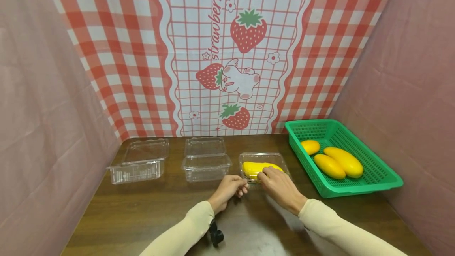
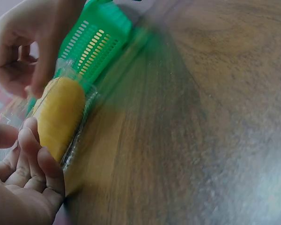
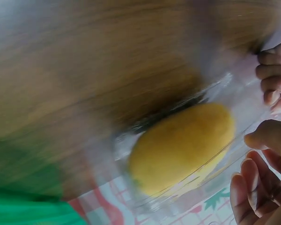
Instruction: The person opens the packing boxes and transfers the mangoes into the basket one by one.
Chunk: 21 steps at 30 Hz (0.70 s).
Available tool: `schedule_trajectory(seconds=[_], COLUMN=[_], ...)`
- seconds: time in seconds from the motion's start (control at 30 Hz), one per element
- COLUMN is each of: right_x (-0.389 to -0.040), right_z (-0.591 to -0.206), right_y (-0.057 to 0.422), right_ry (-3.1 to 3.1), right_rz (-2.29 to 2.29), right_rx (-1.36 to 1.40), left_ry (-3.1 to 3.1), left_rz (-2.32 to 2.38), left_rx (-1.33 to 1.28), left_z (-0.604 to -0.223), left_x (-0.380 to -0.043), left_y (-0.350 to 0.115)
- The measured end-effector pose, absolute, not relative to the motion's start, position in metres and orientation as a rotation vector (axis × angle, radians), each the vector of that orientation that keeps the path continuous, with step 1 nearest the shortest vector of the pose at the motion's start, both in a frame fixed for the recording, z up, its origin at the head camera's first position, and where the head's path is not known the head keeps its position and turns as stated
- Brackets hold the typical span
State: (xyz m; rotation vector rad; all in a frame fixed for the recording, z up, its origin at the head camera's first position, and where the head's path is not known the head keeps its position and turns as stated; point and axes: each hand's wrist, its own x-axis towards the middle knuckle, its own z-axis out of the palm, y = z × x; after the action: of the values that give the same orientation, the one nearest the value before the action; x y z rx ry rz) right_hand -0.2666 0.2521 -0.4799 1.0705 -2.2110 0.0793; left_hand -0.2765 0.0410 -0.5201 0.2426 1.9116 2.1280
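A yellow mango (image 1: pixel 254 168) lies inside a clear plastic clamshell container (image 1: pixel 261 155), its lid lowered over the fruit. At the near left corner of this box, my left hand (image 1: pixel 230 190) has its fingers curled, thumb and index at the plastic edge. My right hand (image 1: pixel 281 188) is over the front right part, fingertips bent down at the lid; the right wrist view shows a gap between its thumb (image 3: pixel 267 136) and fingers (image 3: pixel 250 183). Seen from the left wrist, the mango (image 2: pixel 61 112) sits between both hands.
Two more clear clamshell containers stand to the left with lids raised, one in the middle (image 1: pixel 207 173) and one at the far left (image 1: pixel 136 172). On the right, a green basket (image 1: pixel 362 188) holds three mangoes (image 1: pixel 343 162). A checked strawberry cloth (image 1: pixel 227 50) hangs behind the table.
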Motion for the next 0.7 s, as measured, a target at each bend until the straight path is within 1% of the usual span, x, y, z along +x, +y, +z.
schedule_trajectory(seconds=[0.17, 0.53, 0.7], right_x=[-0.265, -0.262, -0.262], right_z=[-0.48, -0.482, -0.48], right_y=[0.266, 0.278, 0.285], right_ry=[-2.199, -2.207, -2.204], right_rz=[0.107, 0.114, 0.105], right_rx=[1.047, 1.012, 1.041], left_ry=[1.904, 1.895, 1.907], left_rz=[2.113, 2.089, 2.085], left_rx=[0.268, 0.288, 0.282], left_z=[-0.519, -0.518, -0.517], left_x=[-0.277, -0.279, -0.276], left_y=[0.039, 0.037, 0.037])
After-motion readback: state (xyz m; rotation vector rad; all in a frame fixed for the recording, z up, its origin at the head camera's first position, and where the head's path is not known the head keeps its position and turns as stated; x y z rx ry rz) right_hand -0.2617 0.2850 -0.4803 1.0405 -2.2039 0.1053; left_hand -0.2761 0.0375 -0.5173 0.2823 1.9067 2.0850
